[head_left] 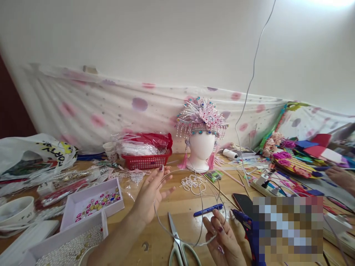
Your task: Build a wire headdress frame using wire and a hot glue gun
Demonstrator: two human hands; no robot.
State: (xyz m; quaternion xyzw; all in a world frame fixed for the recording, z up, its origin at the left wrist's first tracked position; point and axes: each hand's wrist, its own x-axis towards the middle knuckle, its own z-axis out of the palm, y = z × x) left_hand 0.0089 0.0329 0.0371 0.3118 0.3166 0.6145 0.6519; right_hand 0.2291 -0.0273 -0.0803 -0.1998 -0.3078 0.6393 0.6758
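My left hand (152,194) is raised over the wooden table with its fingers stretched out and apart, and a thin silver wire loop (191,170) passes by them. My right hand (223,240) is lower and to the right, with its fingers pinched on the same wire where the loop crosses. The wire runs on upward along the wall (251,79). Scissors (179,245) lie on the table under the loop, and a blue pen (208,210) lies just beyond my right hand.
A white mannequin head with a pink beaded headdress (202,127) stands at the back, a red basket (146,160) to its left. Trays of gems (95,203) and pearls (73,247) sit left. A blue glue gun (248,227), phone (242,202) and coloured craft pieces (296,159) lie right. Another person's hand (342,178) shows at the right edge.
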